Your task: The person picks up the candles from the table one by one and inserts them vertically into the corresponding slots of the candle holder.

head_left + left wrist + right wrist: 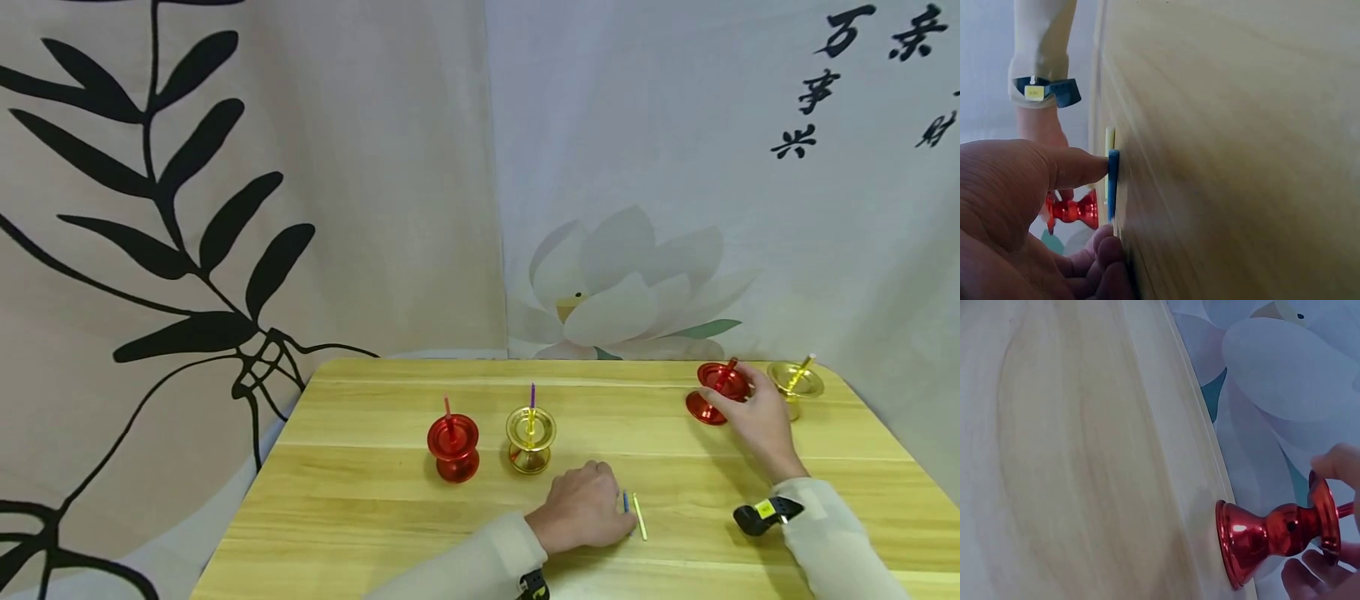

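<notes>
My right hand holds a red metal candle holder by its rim, thumb on one side and fingers on the other. A red candle stands in it, and its base is at the tabletop near the back edge. Low on the table, my left hand has its thumb against a thin blue candle; its bent fingers lie by the candle's other end, with a gap between thumb and fingers. A pale yellow candle lies just beside the blue one.
Behind my right hand stands a gold holder with a yellow candle. Towards the left are another red holder with a red candle and a gold holder whose candle has a purple tip. A printed cloth hangs behind the wooden table.
</notes>
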The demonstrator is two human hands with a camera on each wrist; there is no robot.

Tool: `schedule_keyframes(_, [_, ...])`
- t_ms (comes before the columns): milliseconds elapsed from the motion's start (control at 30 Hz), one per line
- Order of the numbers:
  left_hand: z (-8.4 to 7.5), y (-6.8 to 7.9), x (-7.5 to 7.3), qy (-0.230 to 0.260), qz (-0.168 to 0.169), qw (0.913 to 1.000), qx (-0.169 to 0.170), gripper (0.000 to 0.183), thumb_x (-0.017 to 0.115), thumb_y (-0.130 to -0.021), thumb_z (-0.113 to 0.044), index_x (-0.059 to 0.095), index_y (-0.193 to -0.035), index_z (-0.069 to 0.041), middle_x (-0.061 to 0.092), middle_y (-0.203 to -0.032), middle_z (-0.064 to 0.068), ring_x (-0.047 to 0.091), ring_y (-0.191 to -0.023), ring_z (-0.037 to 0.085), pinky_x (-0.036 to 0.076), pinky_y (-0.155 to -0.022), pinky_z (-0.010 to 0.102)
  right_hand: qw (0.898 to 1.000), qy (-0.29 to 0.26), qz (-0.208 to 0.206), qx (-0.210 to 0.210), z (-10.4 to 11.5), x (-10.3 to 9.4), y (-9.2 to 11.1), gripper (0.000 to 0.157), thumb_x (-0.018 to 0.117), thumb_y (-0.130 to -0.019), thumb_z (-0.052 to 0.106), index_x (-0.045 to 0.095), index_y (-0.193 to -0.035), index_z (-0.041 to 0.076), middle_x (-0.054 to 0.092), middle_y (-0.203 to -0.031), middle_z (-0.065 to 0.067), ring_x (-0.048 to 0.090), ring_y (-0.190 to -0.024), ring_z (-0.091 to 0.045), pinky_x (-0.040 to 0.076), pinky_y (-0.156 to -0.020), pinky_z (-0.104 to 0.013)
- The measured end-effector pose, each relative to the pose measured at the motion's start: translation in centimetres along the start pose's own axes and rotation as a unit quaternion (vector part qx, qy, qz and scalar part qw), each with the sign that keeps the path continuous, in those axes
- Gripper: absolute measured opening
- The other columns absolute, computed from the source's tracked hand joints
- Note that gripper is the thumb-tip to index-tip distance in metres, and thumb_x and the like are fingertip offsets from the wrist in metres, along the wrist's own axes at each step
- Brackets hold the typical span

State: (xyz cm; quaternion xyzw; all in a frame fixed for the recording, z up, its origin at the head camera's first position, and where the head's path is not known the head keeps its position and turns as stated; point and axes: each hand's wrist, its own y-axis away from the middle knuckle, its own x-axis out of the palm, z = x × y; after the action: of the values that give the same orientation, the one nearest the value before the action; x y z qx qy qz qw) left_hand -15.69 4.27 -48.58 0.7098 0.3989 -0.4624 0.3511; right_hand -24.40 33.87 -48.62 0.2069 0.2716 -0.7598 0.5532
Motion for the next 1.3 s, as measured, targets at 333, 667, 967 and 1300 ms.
schedule_keyframes(333, [2.3, 0.3, -0.3, 0.082, -0.025, 0.994, 0.067, 0.021, 0.092, -0.091, -0.034, 0.08, -0.105, -0.022, 0.069, -0.091, -0.022, 0.059, -0.085, -0.007, 0.05, -0.077, 0.018, 1.0, -0.004, 0.019, 0.007, -0.3, -0.2, -0.2, 0.086, 0.076, -0.106, 0.033, 0.032, -0.163, -0.014, 0.047, -0.155, -0.042, 0.052, -0.139, -0.055, 0.049, -0.11, -0.058])
schedule_keyframes(667, [3.9, 0.4, -0.4, 0.162, -0.038, 0.978, 0.125, 0.012, 0.093, -0.09, -0.01, 0.083, -0.098, -0.01, 0.076, -0.083, -0.015, 0.061, -0.071, -0.013, 0.05, -0.069, 0.008, 0.998, -0.031, 0.046, 0.017, -0.3, -0.9, -0.2, 0.092, 0.079, -0.105, 0.033, 0.028, -0.166, -0.012, 0.047, -0.156, -0.042, 0.051, -0.138, -0.052, 0.037, -0.079, -0.004])
schedule_keyframes(967, [4.1, 0.2, -0.7, 0.126, -0.021, 0.9802, 0.151, 0.007, 0.088, -0.095, -0.012, 0.084, -0.101, -0.011, 0.076, -0.085, -0.015, 0.059, -0.07, -0.014, 0.047, -0.067, 0.006, 0.998, -0.006, 0.055, 0.016, -0.5, -1.2, -0.3, 0.093, 0.079, -0.104, 0.036, 0.03, -0.166, -0.012, 0.046, -0.157, -0.042, 0.052, -0.138, -0.052, 0.039, -0.082, -0.012])
schedule_keyframes(1300, [4.8, -0.2, -1.0, 0.128, -0.049, 0.9684, 0.208, 0.013, 0.078, -0.097, -0.006, 0.088, -0.102, -0.012, 0.079, -0.086, -0.012, 0.052, -0.068, -0.015, 0.045, -0.066, 0.005, 0.998, -0.005, 0.061, -0.009, -0.5, -0.9, -0.4, 0.089, 0.081, -0.102, 0.03, 0.033, -0.162, -0.016, 0.043, -0.158, -0.042, 0.053, -0.136, -0.055, 0.037, -0.077, -0.003])
